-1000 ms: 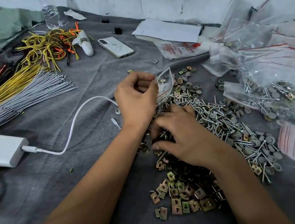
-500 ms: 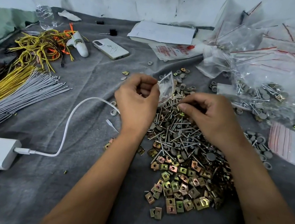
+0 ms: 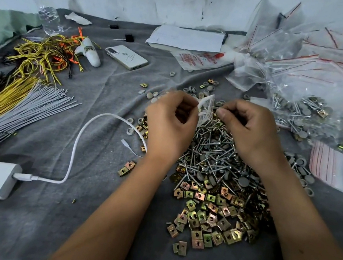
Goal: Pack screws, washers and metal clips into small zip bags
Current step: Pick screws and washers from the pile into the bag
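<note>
Grey cloth surface [image 3: 83, 217]. Left hand [image 3: 169, 127] pinches small clear zip bag [image 3: 206, 108] at 12 o'clock of silver screw pile [image 3: 214, 150]; right hand [image 3: 249, 131], fingers clenched, contents unclear. Advise holding mouth wide, feeding parts over pile.

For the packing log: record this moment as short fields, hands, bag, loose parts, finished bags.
left hand: pinches the small zip bag at its edge
right hand: fingers pinched together at the bag's mouth; what they hold is too small to tell
screws: loose heap under both hands
metal clips: heap nearest the person
washers: grey, scattered around the heap
filled bags: piled far right
surface: grey cloth
</note>
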The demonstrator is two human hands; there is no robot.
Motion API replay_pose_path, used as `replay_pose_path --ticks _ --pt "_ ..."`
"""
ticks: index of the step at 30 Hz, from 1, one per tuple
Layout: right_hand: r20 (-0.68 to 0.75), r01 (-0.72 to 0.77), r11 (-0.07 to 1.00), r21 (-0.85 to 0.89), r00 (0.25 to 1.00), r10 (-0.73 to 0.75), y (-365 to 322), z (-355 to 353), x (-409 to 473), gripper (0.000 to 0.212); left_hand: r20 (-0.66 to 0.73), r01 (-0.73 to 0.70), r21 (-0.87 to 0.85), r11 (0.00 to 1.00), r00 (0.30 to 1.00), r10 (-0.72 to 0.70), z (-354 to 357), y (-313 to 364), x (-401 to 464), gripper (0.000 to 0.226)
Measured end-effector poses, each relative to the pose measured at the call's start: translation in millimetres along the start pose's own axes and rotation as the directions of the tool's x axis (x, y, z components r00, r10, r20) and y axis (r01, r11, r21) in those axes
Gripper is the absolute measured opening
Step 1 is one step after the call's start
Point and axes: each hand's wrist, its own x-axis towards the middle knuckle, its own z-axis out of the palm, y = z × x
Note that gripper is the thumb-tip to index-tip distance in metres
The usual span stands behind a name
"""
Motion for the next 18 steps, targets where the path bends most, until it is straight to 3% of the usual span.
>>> replay_pose_path --ticks 8,18 --pt "-0.037 0.047 0.999 -0.018 0.998 -0.047 -5.0 5.6 -4.4 0.009 0.063 -0.163 0.081 0.983 0.985 0.159 2.1 3.0 -3.5 0.009" --pt "-0.124 0.026 0.994 0.104 0.992 -0.013 -4.3 -0.8 -4.2 0.007 0.060 -0.044 0.014 0.999 0.997 0.043 0.7 4.1 -3.7 0.011"
